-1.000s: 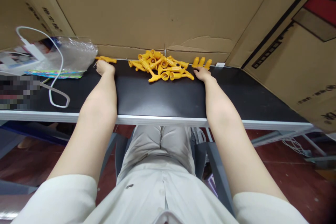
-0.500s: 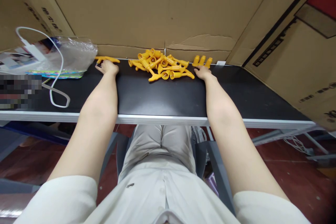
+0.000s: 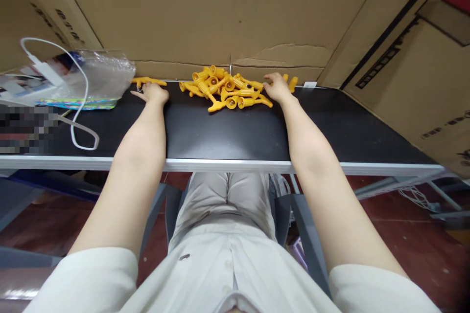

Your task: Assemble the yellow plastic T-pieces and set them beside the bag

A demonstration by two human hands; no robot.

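My left hand [image 3: 153, 93] rests low on the table beside a yellow branch-shaped plastic piece [image 3: 149, 80], its fingers apart and touching or very near it. Something small and shiny, too small to name, shows by those fingers. Over at the right, my right hand [image 3: 278, 88] is open, fingertips pointing left at the edge of a pile of yellow plastic pieces [image 3: 213, 89] with hollow cup ends and knobbly, curved stems. Behind that hand, upright yellow cup-shaped pieces [image 3: 293, 84] stand in a row, partly hidden.
A clear plastic bag [image 3: 106, 76] and a white cable [image 3: 87, 93] lie on the left of the black tabletop [image 3: 227, 134]. Cardboard walls [image 3: 183, 14] rise behind and at the right. A small white tag [image 3: 310, 84] sits by the back edge.
My right hand has moved up and left from the front of the upright yellow pieces towards the pile. My left hand has barely moved.
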